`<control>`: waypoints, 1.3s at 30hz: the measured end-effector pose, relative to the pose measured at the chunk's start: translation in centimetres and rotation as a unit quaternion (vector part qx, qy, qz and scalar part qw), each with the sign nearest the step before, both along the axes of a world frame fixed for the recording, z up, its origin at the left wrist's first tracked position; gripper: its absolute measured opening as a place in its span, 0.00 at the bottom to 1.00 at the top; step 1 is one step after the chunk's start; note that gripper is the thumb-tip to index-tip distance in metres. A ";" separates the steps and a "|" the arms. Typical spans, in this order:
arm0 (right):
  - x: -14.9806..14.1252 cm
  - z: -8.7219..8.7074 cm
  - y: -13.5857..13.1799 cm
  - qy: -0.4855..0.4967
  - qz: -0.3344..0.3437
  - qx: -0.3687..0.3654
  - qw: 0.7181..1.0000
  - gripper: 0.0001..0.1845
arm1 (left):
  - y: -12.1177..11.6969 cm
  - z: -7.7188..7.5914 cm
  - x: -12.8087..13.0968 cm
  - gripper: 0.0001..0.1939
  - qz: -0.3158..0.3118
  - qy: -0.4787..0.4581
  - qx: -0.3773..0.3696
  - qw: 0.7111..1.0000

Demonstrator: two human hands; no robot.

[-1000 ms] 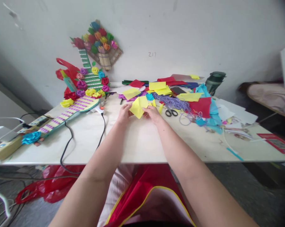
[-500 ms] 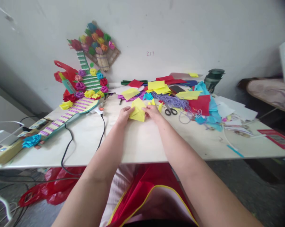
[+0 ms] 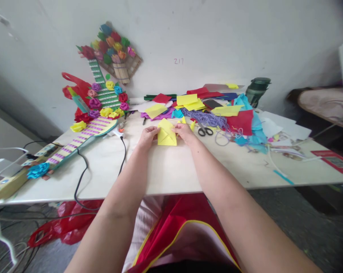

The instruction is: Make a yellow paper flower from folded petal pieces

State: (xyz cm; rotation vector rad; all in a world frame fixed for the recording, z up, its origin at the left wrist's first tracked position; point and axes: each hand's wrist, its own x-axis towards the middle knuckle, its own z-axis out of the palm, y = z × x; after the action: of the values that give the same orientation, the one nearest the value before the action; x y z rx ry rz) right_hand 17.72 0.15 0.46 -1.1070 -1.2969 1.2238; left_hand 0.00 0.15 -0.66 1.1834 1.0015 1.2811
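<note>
A folded yellow paper (image 3: 166, 134) lies on the white table (image 3: 160, 170), with creased flaps on its face. My left hand (image 3: 148, 136) pinches its left edge, fingers closed on the paper. At the paper's upper right corner my right hand (image 3: 185, 132) grips it with curled fingers. Both forearms reach out over the table's front edge.
Black-handled scissors (image 3: 204, 131) lie just right of my right hand beside purple yarn (image 3: 207, 119). Coloured paper sheets (image 3: 231, 113) pile at the back and right. A paper-flower craft (image 3: 103, 102) and a black cable (image 3: 83, 174) sit to the left. A dark green bottle (image 3: 256, 91) stands by the wall.
The yellow paper went from a raised, open sheet to a flatter folded shape pressed down on the table. Both hands stayed on its edges.
</note>
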 end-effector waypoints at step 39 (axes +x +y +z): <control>0.2 -1.2 0.7 0.080 0.057 -0.010 0.995 0.09 | 0.3 -0.3 -0.3 0.07 -0.012 -0.013 0.007 1.000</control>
State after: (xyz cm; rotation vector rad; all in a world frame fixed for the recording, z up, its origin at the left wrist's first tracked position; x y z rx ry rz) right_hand 17.89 0.89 -0.74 -0.9375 -1.2415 1.3839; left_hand -0.31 0.42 -0.98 1.1827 0.9581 1.2823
